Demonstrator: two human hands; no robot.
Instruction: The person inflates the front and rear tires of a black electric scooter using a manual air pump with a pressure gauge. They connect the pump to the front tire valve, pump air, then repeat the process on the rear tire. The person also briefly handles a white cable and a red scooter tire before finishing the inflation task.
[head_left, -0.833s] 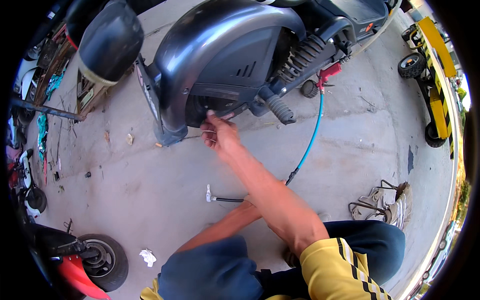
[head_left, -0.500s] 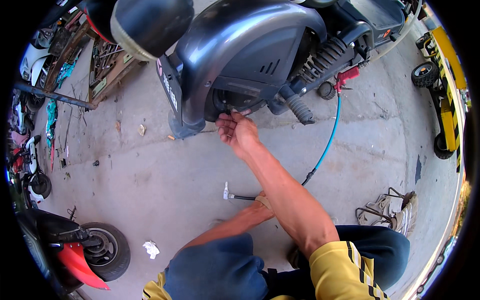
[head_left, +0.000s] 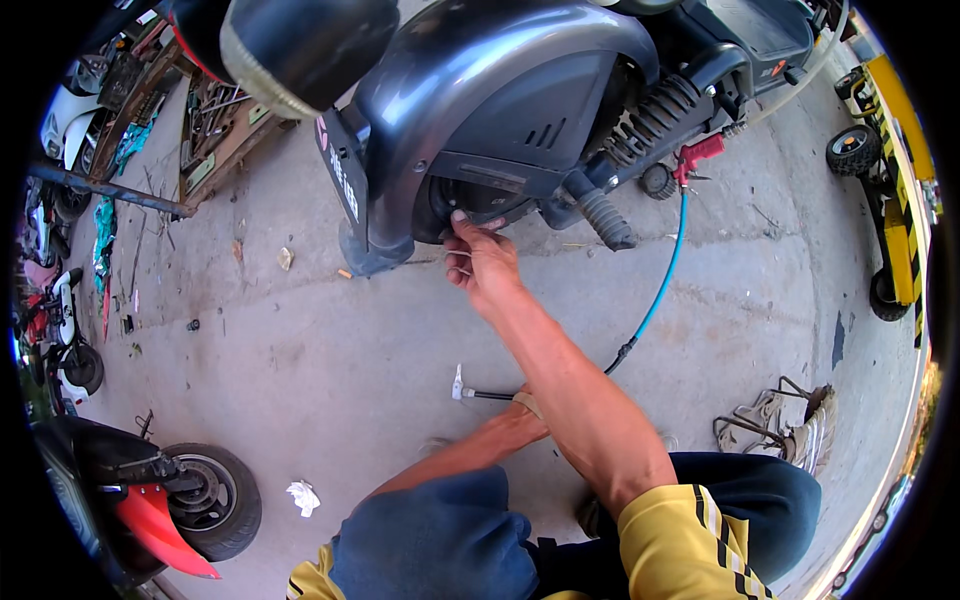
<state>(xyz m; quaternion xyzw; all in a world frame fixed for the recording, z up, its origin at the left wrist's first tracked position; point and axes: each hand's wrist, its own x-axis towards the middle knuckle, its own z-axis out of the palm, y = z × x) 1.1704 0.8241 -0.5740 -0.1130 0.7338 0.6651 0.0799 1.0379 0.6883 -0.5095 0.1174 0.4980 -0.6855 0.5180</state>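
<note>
Curls the fingers of a bare right hand [head_left: 483, 262] inward, with thumb pointing up into the dark lower opening of a rounded, glossy dark-grey rear fender [head_left: 410, 110]. Shows a thin pale strand [head_left: 458, 253] across those bent fingers; cannot tell whether pinched or merely hooked there, nor whether touching the dark wheel [head_left: 437, 205] just above the thumb. Has directly above this grip a matte grey side cover [head_left: 520, 120] with three short slots; to the upper right, a ribbed grey footpeg [head_left: 605, 215] and, farther off, a black coil-spring shock absorber [head_left: 650, 120].

Bends the left arm low, with the left hand [head_left: 528, 392] mostly hidden behind the right forearm [head_left: 580, 380]. Wears a tan band [head_left: 528, 404] at that wrist. Cannot tell how tightly closed, or whether wrapped around the black rubber hose end [head_left: 490, 395] passing there. Points the silver metal nozzle [head_left: 457, 383] of this hose out to the left of the left hand, below the right grip and apart from the wheel. Continues right of the forearm as a bright blue hose [head_left: 660, 290], climbing to a red pistol-shaped inflator [head_left: 700, 152], well to the right of the right grip and higher.

Has grey concrete floor [head_left: 350, 370] beneath both grips, with crumpled white paper [head_left: 303, 497] lying to the lower left, near a black tyre [head_left: 240, 500] beside a red fender [head_left: 165, 530].
</note>
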